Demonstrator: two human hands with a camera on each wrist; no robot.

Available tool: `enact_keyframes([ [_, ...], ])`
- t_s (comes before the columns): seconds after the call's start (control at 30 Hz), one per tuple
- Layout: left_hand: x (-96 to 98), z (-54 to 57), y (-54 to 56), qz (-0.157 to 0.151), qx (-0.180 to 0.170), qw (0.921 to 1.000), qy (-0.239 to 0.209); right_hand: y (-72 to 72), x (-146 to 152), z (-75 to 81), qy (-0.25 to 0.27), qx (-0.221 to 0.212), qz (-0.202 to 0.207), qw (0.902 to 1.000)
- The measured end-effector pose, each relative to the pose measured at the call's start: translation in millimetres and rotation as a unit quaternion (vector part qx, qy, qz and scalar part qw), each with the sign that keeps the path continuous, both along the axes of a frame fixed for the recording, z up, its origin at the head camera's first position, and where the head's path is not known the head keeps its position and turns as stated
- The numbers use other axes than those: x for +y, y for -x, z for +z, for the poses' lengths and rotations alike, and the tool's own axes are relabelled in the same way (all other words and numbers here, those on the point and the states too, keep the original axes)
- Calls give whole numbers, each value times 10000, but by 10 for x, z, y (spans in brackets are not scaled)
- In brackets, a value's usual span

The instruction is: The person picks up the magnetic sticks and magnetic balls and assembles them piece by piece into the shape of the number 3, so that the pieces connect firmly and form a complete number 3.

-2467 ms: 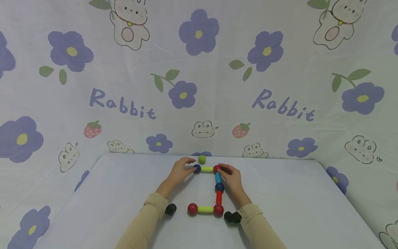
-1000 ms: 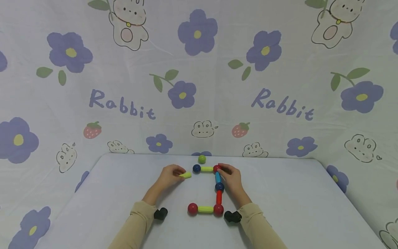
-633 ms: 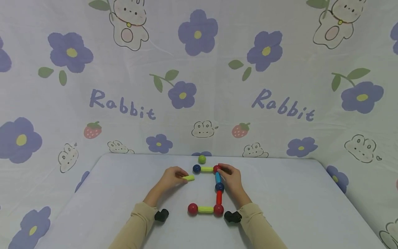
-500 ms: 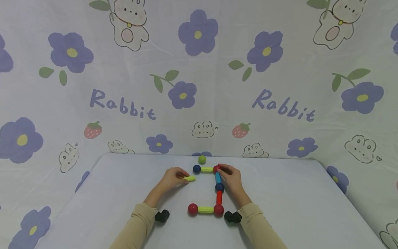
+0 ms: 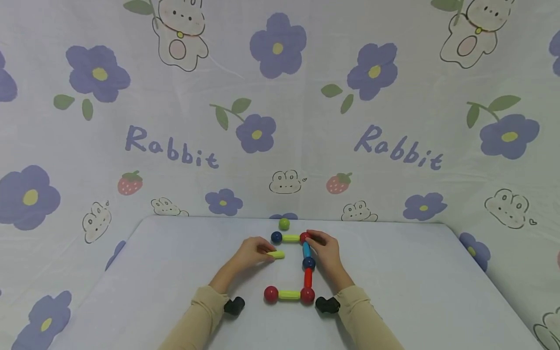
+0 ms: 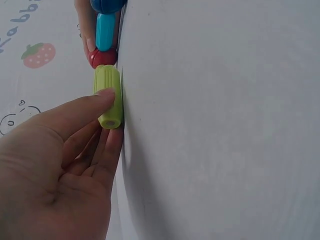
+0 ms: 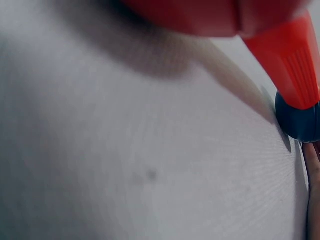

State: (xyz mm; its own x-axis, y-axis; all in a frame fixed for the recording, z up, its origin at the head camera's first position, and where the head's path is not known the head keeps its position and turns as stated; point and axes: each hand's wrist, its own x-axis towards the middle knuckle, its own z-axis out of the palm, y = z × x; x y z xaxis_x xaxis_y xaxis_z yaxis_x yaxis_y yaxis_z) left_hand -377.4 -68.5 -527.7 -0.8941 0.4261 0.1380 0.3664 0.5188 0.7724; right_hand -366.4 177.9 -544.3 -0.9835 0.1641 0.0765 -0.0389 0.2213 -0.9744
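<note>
Between thumb and fingers, my left hand (image 5: 251, 253) pinches a yellow-green magnetic rod (image 5: 277, 254), with one end facing me in the left wrist view. My right hand (image 5: 328, 250) holds the red ball (image 5: 304, 237) at the far right corner of a magnetic ball-and-rod shape. From that ball, another yellow-green rod (image 5: 290, 238) runs left to a dark blue ball (image 5: 276, 237). A light blue rod (image 5: 306, 249), a second dark blue ball (image 5: 308, 263) and a red rod (image 5: 308, 278) lead down to a near red ball (image 5: 307, 295). The shape's left side is open.
A lower yellow-green rod (image 5: 289, 294) joins the near corner to a red ball (image 5: 271, 293) at the left. A loose green ball (image 5: 284, 224) sits behind the shape. Black wrist cameras (image 5: 327, 305) hang by both sleeves. The patterned cloth (image 5: 280, 107) rises behind the white table (image 5: 402, 272).
My left hand has left the far dark blue ball, appeared with a yellow-green rod, and carried it right, inside the shape's open side. My right hand has stayed at the red ball.
</note>
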Motion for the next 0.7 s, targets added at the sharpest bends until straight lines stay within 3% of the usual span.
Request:
enact_keyframes([
  [0.47,175,39,-53,-161,-382,9988,251,24,4,-17,-6,33,2,10000],
  [0.7,250,25,-64,-402,-332,9983,255,11,5,-4,-20,44,42,10000],
])
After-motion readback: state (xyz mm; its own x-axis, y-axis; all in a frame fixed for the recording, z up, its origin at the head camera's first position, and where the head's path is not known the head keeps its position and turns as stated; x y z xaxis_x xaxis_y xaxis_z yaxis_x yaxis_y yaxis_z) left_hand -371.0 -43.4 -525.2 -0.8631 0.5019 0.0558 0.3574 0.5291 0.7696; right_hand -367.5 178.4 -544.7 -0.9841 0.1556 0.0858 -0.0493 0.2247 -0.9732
